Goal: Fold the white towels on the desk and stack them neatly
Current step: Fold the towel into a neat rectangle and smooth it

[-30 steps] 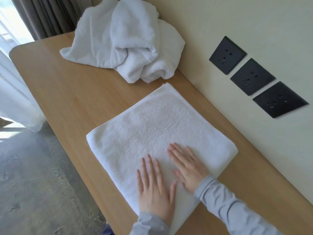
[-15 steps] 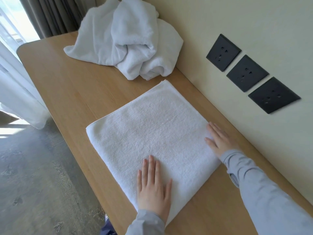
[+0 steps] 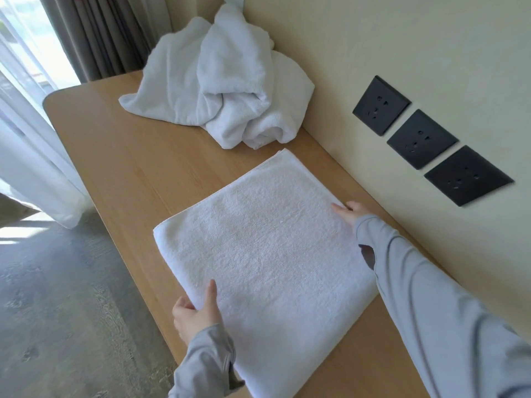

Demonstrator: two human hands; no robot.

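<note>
So the folded towel (image 3: 267, 248) is lying flat on the wooden surface (image 3: 138, 173), a squarish white slab turned a bit diagonal, with its far corner just short of the crumpled towel pile (image 3: 221, 90) heaped against the wall. Left hand (image 3: 195, 311) has the near-left edge pinched, thumb on top and the other fingers tucked under the edge, while the right hand (image 3: 349, 212) is over on the wall-side edge with its fingers curled onto the edge, though I can't tell how firm that grip is. Three black wall sockets (image 3: 421, 139) sit off to the right.
</note>
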